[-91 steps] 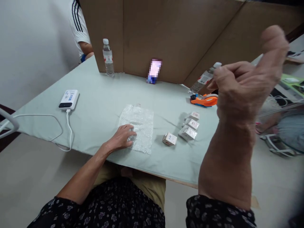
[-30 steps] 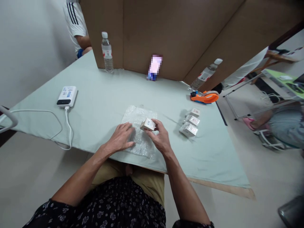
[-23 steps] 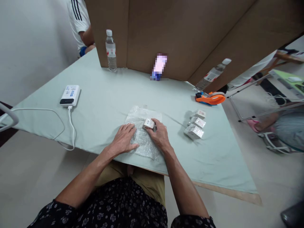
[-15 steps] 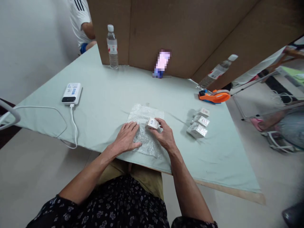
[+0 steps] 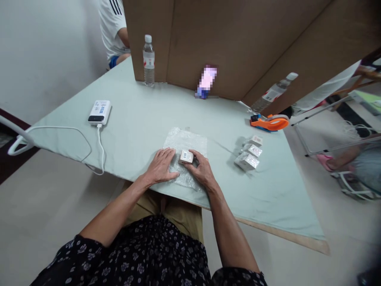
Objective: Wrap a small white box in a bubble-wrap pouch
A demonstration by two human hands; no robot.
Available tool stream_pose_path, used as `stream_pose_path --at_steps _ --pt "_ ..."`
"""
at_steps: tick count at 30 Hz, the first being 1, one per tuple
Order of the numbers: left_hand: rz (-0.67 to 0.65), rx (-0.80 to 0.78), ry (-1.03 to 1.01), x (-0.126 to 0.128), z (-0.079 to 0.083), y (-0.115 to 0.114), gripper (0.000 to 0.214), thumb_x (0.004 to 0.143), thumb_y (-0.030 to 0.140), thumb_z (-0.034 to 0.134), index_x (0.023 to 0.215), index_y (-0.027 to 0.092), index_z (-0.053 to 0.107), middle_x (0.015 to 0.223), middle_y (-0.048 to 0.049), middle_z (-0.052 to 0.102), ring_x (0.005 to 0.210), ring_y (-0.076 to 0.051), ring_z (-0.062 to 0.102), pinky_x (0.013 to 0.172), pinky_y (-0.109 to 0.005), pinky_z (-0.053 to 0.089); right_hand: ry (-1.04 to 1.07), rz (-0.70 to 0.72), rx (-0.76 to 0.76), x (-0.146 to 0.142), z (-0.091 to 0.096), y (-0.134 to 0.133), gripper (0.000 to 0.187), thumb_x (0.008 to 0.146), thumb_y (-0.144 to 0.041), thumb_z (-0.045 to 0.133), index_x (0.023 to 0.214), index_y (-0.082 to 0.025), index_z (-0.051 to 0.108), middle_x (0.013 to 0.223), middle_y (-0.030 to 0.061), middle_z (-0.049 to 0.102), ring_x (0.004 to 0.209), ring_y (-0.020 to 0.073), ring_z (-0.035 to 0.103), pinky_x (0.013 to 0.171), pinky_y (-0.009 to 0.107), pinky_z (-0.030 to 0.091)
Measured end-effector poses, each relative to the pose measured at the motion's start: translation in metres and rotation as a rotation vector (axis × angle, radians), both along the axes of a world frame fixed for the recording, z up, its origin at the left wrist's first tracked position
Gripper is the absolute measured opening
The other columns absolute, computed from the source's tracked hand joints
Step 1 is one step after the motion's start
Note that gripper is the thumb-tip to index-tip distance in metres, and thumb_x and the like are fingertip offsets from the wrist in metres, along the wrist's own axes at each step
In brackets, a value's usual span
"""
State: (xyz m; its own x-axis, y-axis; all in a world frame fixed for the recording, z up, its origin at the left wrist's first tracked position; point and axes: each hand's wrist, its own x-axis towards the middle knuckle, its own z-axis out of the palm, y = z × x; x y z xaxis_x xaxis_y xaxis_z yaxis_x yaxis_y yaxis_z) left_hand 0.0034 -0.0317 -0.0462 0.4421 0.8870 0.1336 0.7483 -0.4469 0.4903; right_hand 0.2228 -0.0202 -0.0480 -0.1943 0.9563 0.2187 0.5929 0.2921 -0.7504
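A small box point(image 5: 186, 156) with a printed label on top sits over a sheet of bubble wrap point(image 5: 187, 139) near the front of the table. My right hand point(image 5: 202, 169) grips the box from its right side, thumb in front and fingers behind. On the left edge of the wrap lies my left hand point(image 5: 162, 166), fingers stretched out and thumb spread, holding nothing. Several small boxes in bubble wrap point(image 5: 249, 154) stand in a row to the right of my hands.
An orange tape dispenser point(image 5: 272, 122) lies at the right, near a tilted water bottle point(image 5: 275, 92). Another bottle point(image 5: 149, 63) stands by the cardboard panel point(image 5: 238, 39), where a phone point(image 5: 206, 81) leans. A power bank point(image 5: 100, 112) with a white cable lies left. A person point(image 5: 114, 33) sits behind.
The box in my right hand has moved slightly left, closer to my left hand, and sits flatter on the wrap. The whole view has shifted a little.
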Motion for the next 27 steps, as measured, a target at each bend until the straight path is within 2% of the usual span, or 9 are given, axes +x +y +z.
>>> stream_pose_path --at_steps 13,21,24,27 --pt "-0.004 0.023 -0.012 0.000 -0.002 0.000 0.087 0.073 0.048 0.067 0.146 0.016 0.033 0.152 -0.0184 0.043 0.145 -0.034 0.034 0.121 -0.052 0.022 -0.057 -0.026 0.046 -0.001 -0.005 -0.002 0.058 0.075 -0.033 0.073 0.130 -0.023 0.058 0.129 0.0115 0.067 0.116 0.0316 0.062 0.104 0.053 0.042" --pt "0.005 0.005 -0.006 0.001 0.001 -0.001 0.087 0.073 0.048 0.066 0.146 0.012 0.034 0.152 -0.0192 0.044 0.146 -0.033 0.034 0.122 -0.050 0.021 0.117 -0.025 -0.057 -0.003 0.004 -0.003 0.054 0.081 -0.048 0.068 0.128 -0.023 0.059 0.114 0.0088 0.072 0.105 0.0278 0.067 0.100 0.048 0.046" --pt "0.005 0.004 -0.021 0.001 0.001 -0.001 0.087 0.074 0.048 0.067 0.147 0.015 0.033 0.152 -0.0180 0.043 0.146 -0.033 0.034 0.122 -0.050 0.021 0.004 -0.094 -0.013 -0.005 0.008 -0.004 0.044 0.088 -0.052 0.058 0.121 -0.023 0.064 0.113 0.0092 0.072 0.108 0.0280 0.064 0.102 0.049 0.042" --pt "0.004 0.003 -0.029 0.001 0.000 -0.001 0.087 0.074 0.047 0.067 0.147 0.017 0.032 0.153 -0.0172 0.043 0.145 -0.033 0.035 0.122 -0.051 0.021 -0.117 -0.148 0.058 -0.004 0.009 -0.006 0.045 0.093 -0.053 0.049 0.122 -0.022 0.065 0.128 0.0119 0.066 0.122 0.0303 0.056 0.104 0.051 0.039"
